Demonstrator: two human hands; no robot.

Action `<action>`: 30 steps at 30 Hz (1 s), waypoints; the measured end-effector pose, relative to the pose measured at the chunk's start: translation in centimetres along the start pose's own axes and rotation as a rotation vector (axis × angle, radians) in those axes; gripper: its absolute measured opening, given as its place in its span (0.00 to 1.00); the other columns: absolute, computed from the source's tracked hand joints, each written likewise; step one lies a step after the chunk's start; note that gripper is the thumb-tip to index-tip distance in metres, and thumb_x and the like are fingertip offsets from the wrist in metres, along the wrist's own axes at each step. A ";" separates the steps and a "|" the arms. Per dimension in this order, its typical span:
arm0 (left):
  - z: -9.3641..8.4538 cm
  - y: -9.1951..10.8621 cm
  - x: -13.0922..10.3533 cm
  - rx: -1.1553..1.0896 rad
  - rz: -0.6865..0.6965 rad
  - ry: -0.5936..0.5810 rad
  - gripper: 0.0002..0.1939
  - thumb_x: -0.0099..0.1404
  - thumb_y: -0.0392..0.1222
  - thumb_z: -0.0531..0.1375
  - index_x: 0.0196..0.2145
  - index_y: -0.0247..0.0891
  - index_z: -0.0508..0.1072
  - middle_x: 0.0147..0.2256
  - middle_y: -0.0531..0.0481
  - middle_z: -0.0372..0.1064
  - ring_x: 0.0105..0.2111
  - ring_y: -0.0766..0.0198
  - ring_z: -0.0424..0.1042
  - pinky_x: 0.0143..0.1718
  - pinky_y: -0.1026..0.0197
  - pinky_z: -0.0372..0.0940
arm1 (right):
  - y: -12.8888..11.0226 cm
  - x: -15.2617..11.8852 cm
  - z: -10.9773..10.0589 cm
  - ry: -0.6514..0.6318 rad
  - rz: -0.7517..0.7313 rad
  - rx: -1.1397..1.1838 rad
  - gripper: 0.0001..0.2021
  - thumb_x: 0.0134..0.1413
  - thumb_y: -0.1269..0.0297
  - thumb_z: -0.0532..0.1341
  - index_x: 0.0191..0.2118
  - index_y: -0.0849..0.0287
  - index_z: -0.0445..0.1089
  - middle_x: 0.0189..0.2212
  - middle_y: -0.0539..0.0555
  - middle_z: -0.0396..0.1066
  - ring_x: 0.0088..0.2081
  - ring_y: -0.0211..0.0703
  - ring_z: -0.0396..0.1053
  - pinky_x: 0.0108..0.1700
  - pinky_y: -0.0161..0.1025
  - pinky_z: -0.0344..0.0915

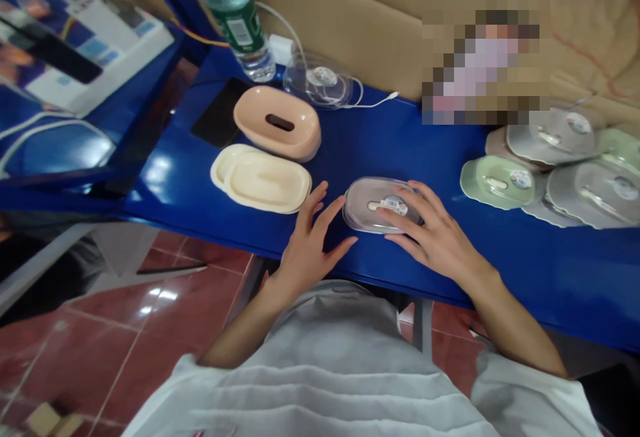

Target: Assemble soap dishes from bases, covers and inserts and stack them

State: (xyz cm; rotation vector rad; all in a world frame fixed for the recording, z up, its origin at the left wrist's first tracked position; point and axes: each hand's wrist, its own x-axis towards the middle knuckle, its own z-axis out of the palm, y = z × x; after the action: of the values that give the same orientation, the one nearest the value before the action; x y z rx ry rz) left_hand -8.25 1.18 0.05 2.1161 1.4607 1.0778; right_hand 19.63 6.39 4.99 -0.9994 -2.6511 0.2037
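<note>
A grey oval plastic box with a clear lid point(361, 205) lies on the blue table in front of me, with a round label and a small pale handle on top. My right hand point(433, 231) rests over its right end, fingers spread across the lid and its near side. At the box's left end, my left hand point(315, 240) has its fingers apart; one fingertip comes close to the rim, and I cannot tell whether it touches. Just left of that hand sit a cream oval tray point(267, 183) and, behind it, a peach oval box with a slot point(255, 113).
Several lidded grey and green boxes point(500, 187) are stacked at the right. A water bottle point(243, 30), a dark phone-like slab point(217, 117), a clear lid point(300, 80) and a white cable point(373, 105) lie toward the back left. The blue table's point(350, 137) front edge is near my body.
</note>
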 end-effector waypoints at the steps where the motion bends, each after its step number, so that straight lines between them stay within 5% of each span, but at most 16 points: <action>1: 0.0 0.1 -0.1 0.016 0.007 0.045 0.36 0.72 0.43 0.68 0.72 0.45 0.60 0.73 0.33 0.52 0.72 0.43 0.60 0.67 0.42 0.69 | 0.4 -0.5 -0.7 0.009 0.003 -0.010 0.31 0.68 0.62 0.66 0.73 0.43 0.62 0.71 0.58 0.62 0.75 0.64 0.56 0.71 0.66 0.67; 8: -0.1 0.5 -0.1 0.029 0.027 0.121 0.24 0.71 0.35 0.67 0.62 0.41 0.71 0.69 0.35 0.57 0.69 0.45 0.65 0.63 0.45 0.73 | 6.4 -7.1 -5.8 0.251 0.237 -0.343 0.28 0.69 0.60 0.66 0.71 0.46 0.63 0.72 0.60 0.60 0.77 0.59 0.53 0.75 0.63 0.59; 13: 0.0 0.5 0.2 0.067 0.033 0.115 0.21 0.71 0.34 0.67 0.60 0.41 0.74 0.68 0.34 0.58 0.68 0.45 0.66 0.62 0.45 0.74 | 10.1 -10.0 -7.5 0.258 0.373 -0.443 0.25 0.70 0.56 0.62 0.69 0.52 0.65 0.70 0.65 0.64 0.76 0.60 0.53 0.75 0.66 0.55; 16: 0.2 0.7 0.1 0.082 0.046 0.142 0.20 0.71 0.33 0.67 0.58 0.41 0.74 0.67 0.34 0.60 0.66 0.45 0.68 0.60 0.46 0.75 | 10.0 -9.8 -7.3 0.286 0.464 -0.558 0.28 0.69 0.56 0.61 0.71 0.50 0.62 0.72 0.65 0.60 0.76 0.64 0.53 0.73 0.71 0.55; 20: -0.3 1.1 -0.6 0.132 0.141 0.234 0.20 0.69 0.30 0.67 0.56 0.42 0.75 0.63 0.38 0.66 0.62 0.50 0.72 0.58 0.50 0.76 | 8.0 -7.5 -5.5 0.373 0.340 -0.562 0.33 0.67 0.59 0.64 0.74 0.52 0.58 0.73 0.66 0.58 0.74 0.66 0.57 0.71 0.66 0.59; 22: -1.6 0.7 -0.9 0.200 0.169 0.314 0.23 0.67 0.30 0.68 0.58 0.45 0.75 0.62 0.40 0.68 0.61 0.50 0.73 0.60 0.47 0.75 | 7.1 -6.3 -4.7 0.303 0.307 -0.544 0.31 0.68 0.59 0.64 0.73 0.49 0.60 0.71 0.63 0.63 0.71 0.65 0.62 0.72 0.66 0.58; 25: -4.3 -1.1 -1.0 0.319 0.029 0.427 0.29 0.67 0.33 0.68 0.63 0.49 0.71 0.68 0.40 0.62 0.70 0.42 0.63 0.69 0.34 0.64 | 6.5 -5.1 -4.5 0.241 0.349 -0.475 0.29 0.71 0.59 0.61 0.74 0.45 0.60 0.69 0.61 0.67 0.70 0.67 0.65 0.72 0.69 0.54; 28: -6.5 -3.4 -0.8 0.441 -0.111 0.362 0.26 0.70 0.39 0.68 0.64 0.50 0.71 0.72 0.40 0.58 0.75 0.36 0.53 0.73 0.22 0.48 | 6.0 -4.2 -4.5 0.304 0.368 -0.423 0.31 0.71 0.59 0.62 0.75 0.44 0.59 0.72 0.60 0.64 0.71 0.72 0.61 0.72 0.72 0.53; 30: -6.6 -4.0 -0.8 0.489 -0.091 0.240 0.20 0.71 0.41 0.67 0.59 0.49 0.74 0.69 0.40 0.65 0.71 0.37 0.61 0.71 0.22 0.48 | 5.0 -3.1 -3.7 0.277 0.284 -0.347 0.32 0.71 0.59 0.63 0.76 0.45 0.58 0.72 0.59 0.63 0.71 0.70 0.62 0.72 0.70 0.56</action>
State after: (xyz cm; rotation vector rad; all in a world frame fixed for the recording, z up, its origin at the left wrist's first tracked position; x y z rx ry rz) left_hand -15.95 1.22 1.39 2.2567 2.0928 1.0497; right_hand 26.16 8.23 6.61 -1.3992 -2.3285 -0.3252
